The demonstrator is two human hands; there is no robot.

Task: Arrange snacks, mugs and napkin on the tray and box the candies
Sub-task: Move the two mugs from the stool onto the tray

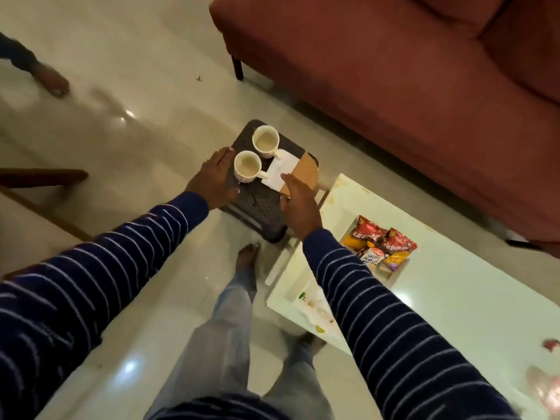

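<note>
i judge the job roughly half done. the snack packets (pixel 378 248) already lie together on the white tray (pixel 391 275), which sits on the table (pixel 454 298) to my right. the two mugs (pixel 257 153) and the white napkin (pixel 280 172) are not there yet; they stand on a dark stool (pixel 257 204) on the floor, just beyond the table's end, with a brown box (pixel 306 172) beside the napkin. the candies (pixel 545 386) look like the blurred pinkish things at the table's near right edge, unboxed as far as i can tell. so the mugs, the napkin and the candies are left.

my left hand (pixel 213 180) lies flat with its fingers (pixel 222 156) spread and straight, resting on the stool's left edge just beside the nearer mug, gripping nothing. my right hand (pixel 298 207) is also spread, its fingers (pixel 288 180) reaching over the napkin's near corner and the box's edge; i cannot tell whether they touch either one. nothing is held in it.
</note>
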